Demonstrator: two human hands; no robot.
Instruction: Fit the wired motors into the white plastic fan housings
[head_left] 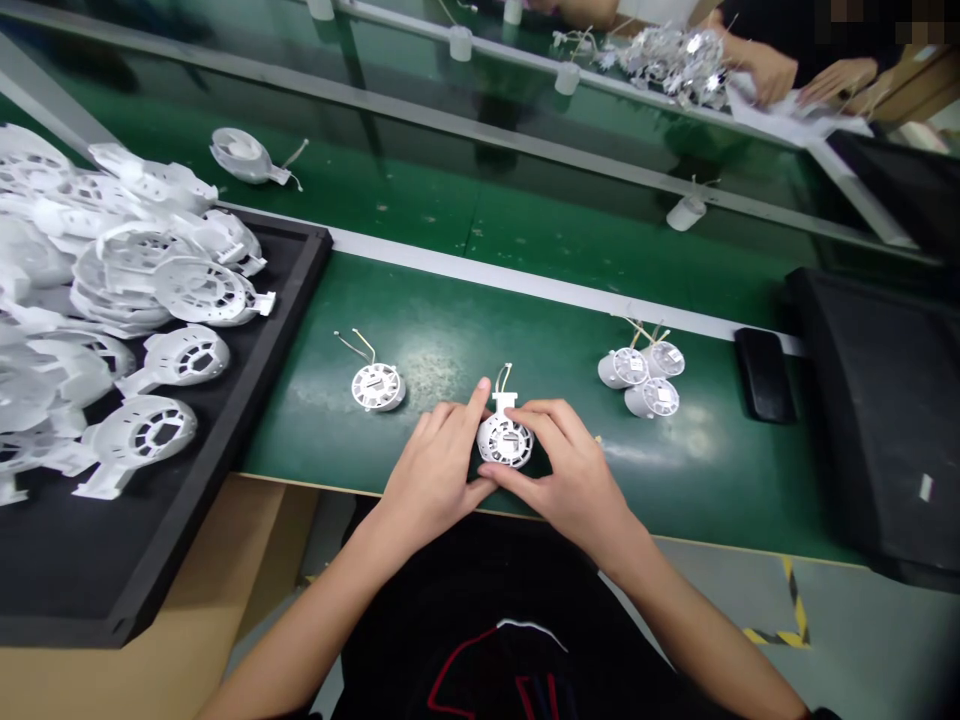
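Note:
A round white slotted part (506,440) with a short neck and thin wires at its top lies between my hands near the table's front edge. My left hand (442,455) holds its left side, the index finger stretched up beside the neck. From the right, my right hand (566,460) grips it with fingertips near the neck and thumb at the lower edge. Left of my hands stands a white round motor (379,387) with two wires. Several similar white motors (651,397) stand grouped to the right.
A black tray (281,290) heaped with white housings (161,430) is at left. A black phone (765,375) and black case (877,430) lie right. Beyond the white strip are a housing with wires (244,155) and a cylinder (686,211). Another person's hands (772,75) are at the back.

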